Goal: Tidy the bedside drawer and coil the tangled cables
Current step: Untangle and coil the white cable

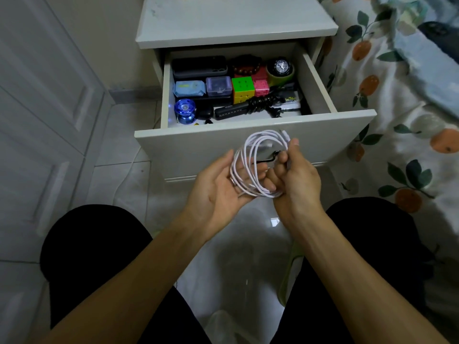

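Note:
A white cable (250, 150) hangs in several loops in front of the open bedside drawer (223, 142). My right hand (295, 177) pinches the loops at their right side, with a plug end sticking up beside the thumb. My left hand (221, 187) lies palm up under the loops' left side, fingers spread and touching the cable. A black drawer handle (270, 155) shows through the coil. Inside the drawer lie a black power strip (231, 111) with its coiled black cord (263, 103).
The drawer also holds a black case (198, 67), a blue wipes pack (190, 88), a clear box (218, 86), a colour cube (243, 89), a pink box (260, 86), a watch (280, 67), a blue yo-yo (185, 111). A bed (402, 95) with fruit-print sheet stands right, cupboard doors (44, 120) left.

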{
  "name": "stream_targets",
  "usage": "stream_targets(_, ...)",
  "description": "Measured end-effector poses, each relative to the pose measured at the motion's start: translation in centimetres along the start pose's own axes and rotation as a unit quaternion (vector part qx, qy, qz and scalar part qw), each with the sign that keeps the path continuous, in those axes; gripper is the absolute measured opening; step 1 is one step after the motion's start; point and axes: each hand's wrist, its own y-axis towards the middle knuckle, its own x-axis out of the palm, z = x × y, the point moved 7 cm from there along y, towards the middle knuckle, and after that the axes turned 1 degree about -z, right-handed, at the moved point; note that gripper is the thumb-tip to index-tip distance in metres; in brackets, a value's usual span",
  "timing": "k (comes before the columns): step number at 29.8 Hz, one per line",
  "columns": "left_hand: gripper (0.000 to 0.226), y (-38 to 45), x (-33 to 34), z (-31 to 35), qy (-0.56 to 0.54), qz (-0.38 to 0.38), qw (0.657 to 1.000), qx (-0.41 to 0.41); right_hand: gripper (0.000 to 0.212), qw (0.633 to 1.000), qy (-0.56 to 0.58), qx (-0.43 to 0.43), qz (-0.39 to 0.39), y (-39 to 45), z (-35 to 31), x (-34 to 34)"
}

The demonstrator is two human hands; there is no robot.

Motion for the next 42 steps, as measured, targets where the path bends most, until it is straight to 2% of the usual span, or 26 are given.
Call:
stream_targets(4,0.039,0.5,-0.3,1.0,0.083,0.050,0.995,0.034,0.044,0.982,-0.177,-0.070,-0.015,-0.5,0.5,0.5)
stream_targets(9,0.048,0.4,-1.9,2.2,0.104,0.109,0.988,0.031,0.043,0.938,-0.302,-0.096,-0.137,-1.9,1.4,2.5)
stream_targets(12,0.057,0.3,-2.3,2.8,0.138,0.115,0.984,0.005,0.043,0.938,-0.302,-0.049,-0.162,-2.1,1.9,2.8)
stream_targets(15,0.059,0.0,-2.7,3.3,0.183,0.127,0.975,-0.005,0.040,0.957,-0.256,-0.013,-0.137,-2.0,2.1,2.3)
stream_targets(18,0.061,-0.4,-3.2,3.2,0.210,0.183,0.960,0.003,0.040,0.951,-0.282,-0.061,-0.107,-1.9,1.5,1.9)
stream_targets(19,0.063,-0.6,-3.4,3.1,0.214,0.209,0.954,0.005,0.040,0.934,-0.324,-0.109,-0.099,-2.0,1.0,1.8)
stream_targets(22,0.061,-0.7,-4.2,3.5,0.217,0.262,0.940,0.022,0.035,0.839,-0.470,-0.265,-0.069,-2.5,-0.3,2.0)
stream_targets(26,0.054,-1.0,-5.0,4.3,0.196,0.309,0.929,0.055,0.026,0.759,-0.535,-0.369,-0.043,-3.1,-1.1,2.5)
stream_targets(28,0.050,-1.1,-5.1,4.4,0.202,0.316,0.924,0.072,0.027,0.734,-0.549,-0.393,-0.072,-3.3,-1.1,3.1)
stream_targets(29,0.046,-1.1,-5.0,4.4,0.210,0.315,0.922,0.080,0.030,0.732,-0.549,-0.391,-0.100,-3.3,-1.0,3.5)
stream_targets(33,0.039,-1.3,-4.8,4.6,0.246,0.316,0.912,0.092,0.033,0.763,-0.522,-0.325,-0.200,-2.9,0.2,4.5)
stream_targets(38,0.042,-1.4,-5.0,4.9,0.300,0.340,0.886,0.098,0.034,0.790,-0.515,-0.246,-0.226,-2.8,1.5,4.4)
stream_targets(42,0.044,-1.1,-5.0,4.4,0.285,0.305,0.907,0.055,0.030,0.773,-0.548,-0.212,-0.238,-2.5,1.8,4.5)
